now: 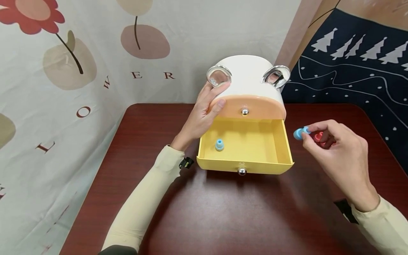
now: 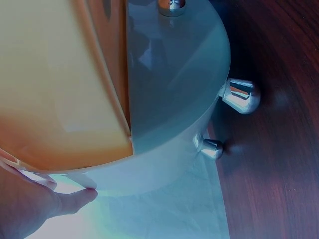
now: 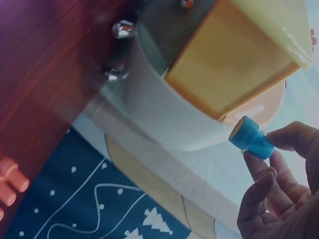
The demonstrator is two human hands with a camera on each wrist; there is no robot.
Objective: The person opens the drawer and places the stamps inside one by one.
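Left hand (image 1: pixel 200 117) spread flat against left side of white drawer box (image 1: pixel 247 76). Right hand (image 1: pixel 338 152) pinches blue peg (image 1: pixel 299 133) right of open yellow drawer (image 1: pixel 245 145); second blue peg (image 1: pixel 219 144) inside drawer.

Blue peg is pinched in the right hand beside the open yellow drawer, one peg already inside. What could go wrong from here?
1. The right hand pinches the blue peg only at its tip, over the table, outside the yellow drawer; it could slip and roll away.
2. The drawer is pulled far out; bumping its front could tip or shift the cabinet, which only the left hand steadies.
3. The red pegs lie near the hand and could be knocked.
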